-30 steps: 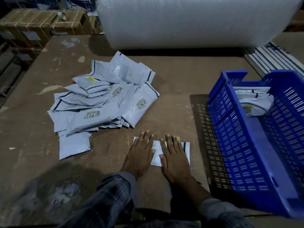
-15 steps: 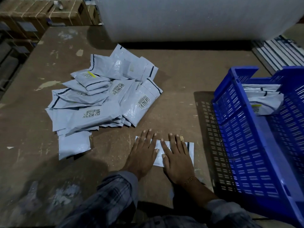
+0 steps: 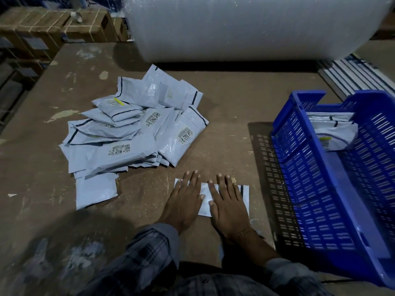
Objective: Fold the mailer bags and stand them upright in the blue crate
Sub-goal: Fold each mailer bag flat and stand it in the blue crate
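A folded white mailer bag [image 3: 205, 199] lies flat on the brown table [image 3: 230, 97], near its front edge. My left hand [image 3: 183, 201] presses its left part, palm down and fingers spread. My right hand [image 3: 228, 204] presses its right part the same way. A loose pile of grey-white mailer bags [image 3: 136, 133] with barcode labels lies to the left and farther back. The blue crate [image 3: 320, 201] stands at the right, with a few folded bags [image 3: 335, 133] upright at its far end.
A big roll of bubble wrap [image 3: 245, 26] lies across the back of the table. Strapped cardboard boxes [image 3: 57, 26] are stacked beyond the far-left corner. One single bag [image 3: 96, 192] lies apart in front of the pile. Flat striped panels [image 3: 354, 73] rest at the back right.
Both hands stay flat on the folded bag. Only the camera has shifted a little, so the scene sits slightly differently in the frame.
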Motion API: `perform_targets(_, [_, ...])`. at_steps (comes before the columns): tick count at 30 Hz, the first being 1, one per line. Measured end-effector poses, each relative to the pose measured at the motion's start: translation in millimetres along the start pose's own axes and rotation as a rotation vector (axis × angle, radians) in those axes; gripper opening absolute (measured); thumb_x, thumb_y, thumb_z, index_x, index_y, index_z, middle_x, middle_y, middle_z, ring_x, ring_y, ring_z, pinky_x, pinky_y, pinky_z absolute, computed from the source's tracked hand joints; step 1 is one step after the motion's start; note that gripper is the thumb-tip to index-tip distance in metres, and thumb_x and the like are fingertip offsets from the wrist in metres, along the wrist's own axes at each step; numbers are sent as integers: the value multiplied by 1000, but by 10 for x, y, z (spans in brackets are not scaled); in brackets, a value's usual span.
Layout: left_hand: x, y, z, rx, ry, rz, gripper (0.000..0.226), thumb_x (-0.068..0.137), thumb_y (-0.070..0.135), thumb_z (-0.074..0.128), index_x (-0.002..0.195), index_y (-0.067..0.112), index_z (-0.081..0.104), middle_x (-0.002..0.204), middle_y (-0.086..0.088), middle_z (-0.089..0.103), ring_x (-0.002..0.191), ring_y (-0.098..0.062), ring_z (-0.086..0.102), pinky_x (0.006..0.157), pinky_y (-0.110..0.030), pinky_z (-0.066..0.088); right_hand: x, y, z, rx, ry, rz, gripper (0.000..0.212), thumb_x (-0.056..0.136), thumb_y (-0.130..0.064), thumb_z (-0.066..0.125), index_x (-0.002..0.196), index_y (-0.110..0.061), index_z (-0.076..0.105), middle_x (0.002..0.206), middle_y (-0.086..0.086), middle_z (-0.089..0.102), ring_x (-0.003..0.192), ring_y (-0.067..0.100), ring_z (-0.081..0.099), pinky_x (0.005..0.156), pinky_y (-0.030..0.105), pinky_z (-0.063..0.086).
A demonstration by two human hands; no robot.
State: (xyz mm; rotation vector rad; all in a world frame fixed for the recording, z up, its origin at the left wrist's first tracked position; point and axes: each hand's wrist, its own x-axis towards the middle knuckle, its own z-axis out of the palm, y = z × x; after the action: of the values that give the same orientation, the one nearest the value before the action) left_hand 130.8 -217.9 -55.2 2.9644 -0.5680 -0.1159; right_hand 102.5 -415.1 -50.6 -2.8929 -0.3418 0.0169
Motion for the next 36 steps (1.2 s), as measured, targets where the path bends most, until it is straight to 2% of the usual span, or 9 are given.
perform_targets(7, [-31, 133, -53, 36, 23, -87, 66, 112, 40, 15, 166, 4, 21, 175, -15, 15, 161, -34, 16, 127, -52, 25, -251, -42, 41, 63, 9, -2, 65, 105, -39, 34, 165, -18, 18, 174, 4, 6, 160, 27, -1, 129, 48, 4])
perform_targets(11, [-142, 129, -33, 24, 19, 46, 64, 113, 38, 17, 164, 1, 27, 172, -17, 23, 159, -37, 24, 123, -54, 34, -105, 28, -4, 93, -32, -3, 63, 106, -39, 30, 166, -24, 14, 174, -2, -1, 160, 22, -9, 130, 47, 3])
perform_targets(15, [-134, -26, -39, 7, -54, 46, 67, 111, 45, 9, 168, 10, 14, 177, -8, 9, 163, -29, 8, 127, -51, 27, -83, -20, -22, 100, -58, 43, 66, 106, -41, 30, 166, -28, 7, 173, -4, -11, 158, 20, -18, 129, 43, -5])
perform_targets(20, [-112, -25, -103, 59, 15, -166, 65, 112, 43, 20, 167, 8, 21, 174, -13, 18, 160, -35, 20, 126, -57, 24, -245, -38, 9, 107, -21, 12, 65, 106, -38, 35, 166, -23, 14, 174, 1, -4, 160, 24, -12, 129, 45, -3])
perform_targets(23, [-152, 70, -29, 18, 2, -152, 70, 109, 44, 19, 166, 3, 21, 174, -17, 16, 160, -36, 19, 126, -55, 27, -191, -5, 2, 116, -33, 20, 63, 106, -42, 28, 166, -25, 15, 174, -1, -4, 159, 21, -13, 130, 45, -2])
perform_targets(25, [-209, 96, 12, 0, -29, -69, 71, 109, 45, 21, 165, 3, 23, 173, -17, 19, 160, -35, 22, 124, -53, 34, -111, 6, 6, 102, -32, 36, 63, 106, -44, 26, 166, -27, 14, 174, -2, -4, 159, 22, -12, 130, 46, 1])
perform_targets(28, [-234, -10, -19, -12, -57, 17, 71, 110, 49, 17, 168, 9, 18, 176, -10, 12, 162, -30, 14, 126, -51, 29, -81, -18, 19, 75, -37, 65, 63, 107, -46, 27, 166, -28, 13, 173, -1, -6, 160, 24, -12, 130, 46, 1])
perform_targets(33, [-162, -102, -81, 40, -3, -171, 68, 111, 45, 17, 166, 6, 21, 174, -15, 18, 160, -35, 20, 127, -55, 25, -325, -69, 39, 52, -16, 27, 65, 106, -41, 33, 166, -25, 12, 174, 4, -5, 159, 29, -11, 129, 52, 3])
perform_targets(36, [-194, -26, -30, 55, 1, -116, 71, 109, 44, 17, 165, 1, 23, 173, -20, 20, 159, -36, 23, 127, -54, 26, -365, -60, 49, 9, -14, 34, 64, 106, -41, 34, 166, -26, 15, 174, 5, -1, 160, 30, -6, 128, 58, 7])
